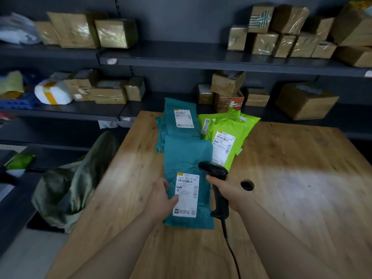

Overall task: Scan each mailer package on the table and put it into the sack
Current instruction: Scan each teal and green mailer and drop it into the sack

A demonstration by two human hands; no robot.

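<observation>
Left grip (pixel 161 198) pinches near teal mailer (pixel 187 158), far teal mailer (pixel 179 105) behind, right grip (pixel 227 192) clasps one scanner (pixel 216 172); two green mailers (pixel 227 125) on desk (pixel 291 178), one sack (pixel 76 178) left.

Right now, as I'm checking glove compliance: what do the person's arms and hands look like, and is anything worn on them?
The left hand and right hand are bare: no gloves, no rings visible. The left forearm and right forearm are bare to the picture's edge; no sleeve, watch or band shows.

My scanner cable (pixel 231 250) runs off the bottom edge, and the print on the label (pixel 186 195) of the teal mailer (pixel 187 156) is too blurred to read.
</observation>
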